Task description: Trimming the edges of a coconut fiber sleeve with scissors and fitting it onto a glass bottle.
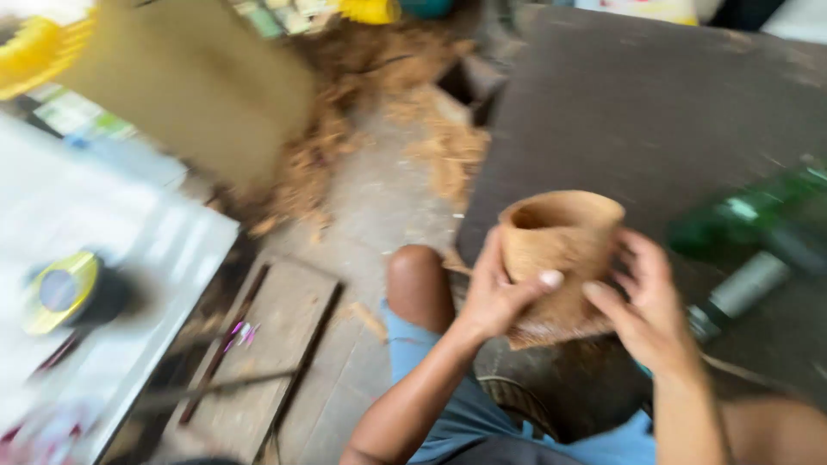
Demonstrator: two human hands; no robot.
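Over the dark table (655,95), both hands, left hand (495,297) and right hand (646,310), clasp the fibre pot (560,237), fingers pressed on its sides, shaping it; steady turning seems needed.

Soft daylight is filling the scene evenly; motion blur is smearing the whole frame, worst at the left edge, where glare is washing out the white tabletop (103,224).

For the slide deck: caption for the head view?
Both hands, left hand and right hand, hold a brown fibre pot above a dark table.
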